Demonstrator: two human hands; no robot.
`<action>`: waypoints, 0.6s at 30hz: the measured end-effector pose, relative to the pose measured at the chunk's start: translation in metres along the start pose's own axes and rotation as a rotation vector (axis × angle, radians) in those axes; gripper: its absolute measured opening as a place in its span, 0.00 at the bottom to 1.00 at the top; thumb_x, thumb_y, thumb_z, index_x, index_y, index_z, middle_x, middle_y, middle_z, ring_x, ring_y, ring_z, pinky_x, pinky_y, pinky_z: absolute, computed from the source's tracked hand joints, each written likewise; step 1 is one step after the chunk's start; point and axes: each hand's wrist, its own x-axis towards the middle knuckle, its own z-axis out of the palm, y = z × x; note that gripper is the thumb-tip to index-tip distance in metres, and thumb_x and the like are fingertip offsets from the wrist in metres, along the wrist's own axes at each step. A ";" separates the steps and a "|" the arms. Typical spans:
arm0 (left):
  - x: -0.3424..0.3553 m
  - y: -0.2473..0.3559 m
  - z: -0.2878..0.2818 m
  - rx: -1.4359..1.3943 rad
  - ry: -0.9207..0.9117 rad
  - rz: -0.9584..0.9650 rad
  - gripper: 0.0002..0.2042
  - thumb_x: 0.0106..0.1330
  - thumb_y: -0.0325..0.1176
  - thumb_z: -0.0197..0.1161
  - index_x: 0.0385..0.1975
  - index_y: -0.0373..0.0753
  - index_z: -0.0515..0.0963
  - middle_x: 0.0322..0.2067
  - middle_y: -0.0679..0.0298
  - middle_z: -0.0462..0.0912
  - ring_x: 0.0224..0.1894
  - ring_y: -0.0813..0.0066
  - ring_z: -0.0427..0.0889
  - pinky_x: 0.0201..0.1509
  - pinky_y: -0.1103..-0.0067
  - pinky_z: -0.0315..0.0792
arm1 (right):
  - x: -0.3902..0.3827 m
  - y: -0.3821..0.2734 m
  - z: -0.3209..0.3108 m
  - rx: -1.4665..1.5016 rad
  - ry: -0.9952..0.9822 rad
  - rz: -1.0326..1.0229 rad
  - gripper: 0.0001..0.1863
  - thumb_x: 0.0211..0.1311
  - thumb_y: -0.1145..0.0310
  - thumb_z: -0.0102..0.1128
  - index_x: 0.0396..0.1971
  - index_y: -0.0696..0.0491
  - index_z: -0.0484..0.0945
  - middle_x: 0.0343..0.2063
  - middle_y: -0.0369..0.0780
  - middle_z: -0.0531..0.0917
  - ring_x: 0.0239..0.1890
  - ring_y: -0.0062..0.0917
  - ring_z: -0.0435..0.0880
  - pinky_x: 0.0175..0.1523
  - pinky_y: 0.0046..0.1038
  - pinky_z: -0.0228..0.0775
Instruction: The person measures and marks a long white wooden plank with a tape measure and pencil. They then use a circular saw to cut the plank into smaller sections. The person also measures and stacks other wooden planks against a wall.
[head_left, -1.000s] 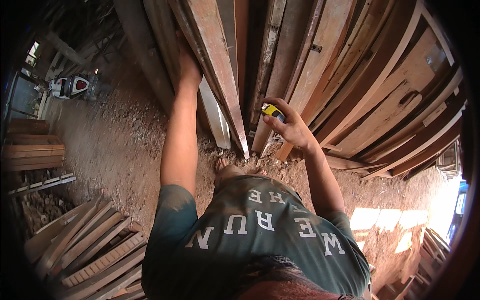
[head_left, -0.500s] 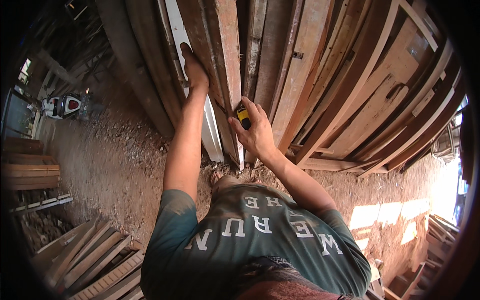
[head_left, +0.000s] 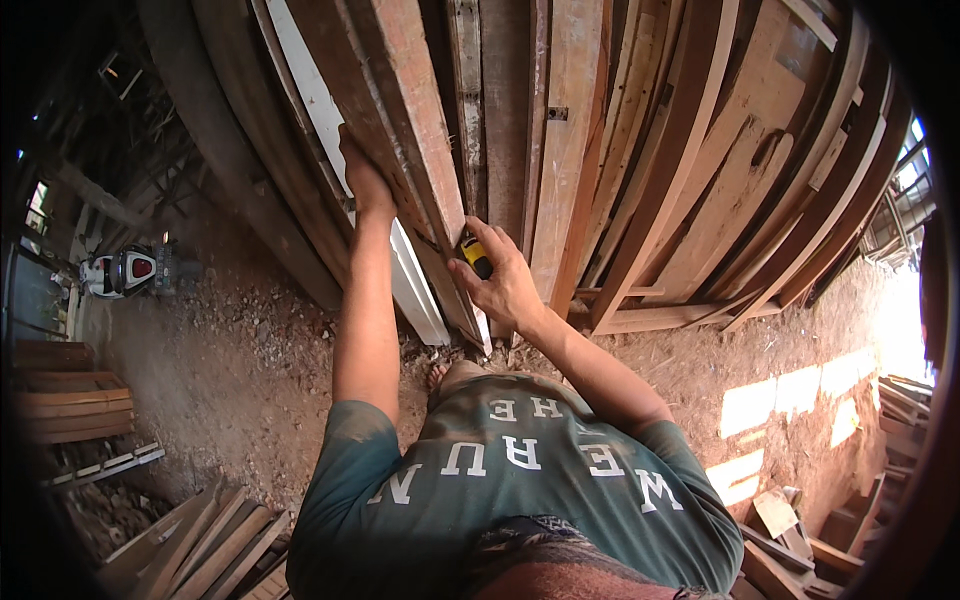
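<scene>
A long, worn reddish-brown wooden beam (head_left: 415, 110) leans upright in front of me, its lower end near my feet. My left hand (head_left: 368, 185) is against the beam's left side, gripping it; most of its fingers are hidden by the wood. In my right hand (head_left: 510, 285) is a yellow and black tape measure (head_left: 475, 257), held between thumb and fingers close against the beam's right edge, low down. I cannot make out any drawn-out blade. A white board (head_left: 417, 285) stands just behind my left wrist.
Many planks (head_left: 565, 180) and curved timber frames (head_left: 690, 170) lean to the right of the beam. Dark boards (head_left: 235, 130) lean at the left. A white motorbike (head_left: 125, 272) stands far left. Cut timber (head_left: 215, 545) lies at lower left, with more wood (head_left: 785, 560) at lower right.
The whole view has turned a little, so the beam and planks sit further left in it. Both hands keep about the same places on the beam and the tape measure.
</scene>
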 end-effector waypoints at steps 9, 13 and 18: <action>0.004 0.008 -0.008 0.021 0.214 -0.032 0.39 0.81 0.64 0.36 0.77 0.35 0.61 0.74 0.52 0.67 0.73 0.57 0.69 0.79 0.70 0.58 | 0.012 -0.012 0.016 -0.123 0.045 -0.074 0.32 0.66 0.62 0.71 0.64 0.61 0.72 0.46 0.53 0.80 0.48 0.49 0.82 0.55 0.43 0.76; -0.006 0.018 -0.005 0.096 0.456 -0.010 0.41 0.82 0.63 0.34 0.75 0.27 0.60 0.73 0.44 0.67 0.74 0.51 0.67 0.79 0.68 0.58 | 0.021 -0.004 0.030 -0.048 0.208 -0.076 0.30 0.64 0.64 0.74 0.63 0.56 0.74 0.46 0.50 0.79 0.46 0.46 0.81 0.52 0.41 0.76; -0.039 0.025 0.000 0.347 0.526 0.029 0.44 0.82 0.63 0.33 0.75 0.20 0.53 0.76 0.37 0.57 0.77 0.47 0.62 0.80 0.65 0.57 | 0.058 0.032 0.020 0.235 0.028 0.076 0.30 0.65 0.62 0.77 0.63 0.53 0.75 0.45 0.41 0.84 0.46 0.25 0.80 0.55 0.30 0.74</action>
